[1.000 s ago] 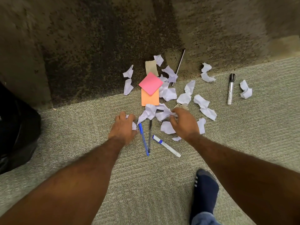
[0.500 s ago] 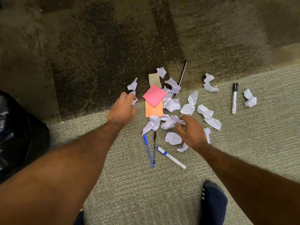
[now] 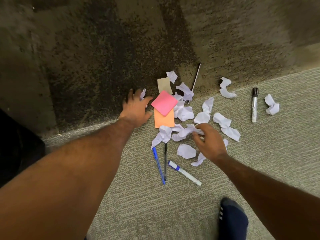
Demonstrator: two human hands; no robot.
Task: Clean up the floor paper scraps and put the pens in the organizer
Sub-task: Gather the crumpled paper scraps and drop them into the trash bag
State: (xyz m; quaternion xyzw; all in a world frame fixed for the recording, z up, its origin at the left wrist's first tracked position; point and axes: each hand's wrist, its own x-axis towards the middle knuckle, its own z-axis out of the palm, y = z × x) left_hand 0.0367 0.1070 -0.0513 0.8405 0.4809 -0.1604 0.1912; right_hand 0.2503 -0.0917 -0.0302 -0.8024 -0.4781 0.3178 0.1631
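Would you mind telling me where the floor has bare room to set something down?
Bare carpet lies between the white marker and the sock, and right of the black-capped marker. It is crowded around the pink note, among the scraps.

I observe two floor coverings: a pale grey-green ribbed carpet [image 3: 173,213] in the near half and a dark, mottled brown carpet [image 3: 103,58] beyond, meeting along a slanted seam. A black object [image 3: 15,149], unidentifiable, sits at the left edge.
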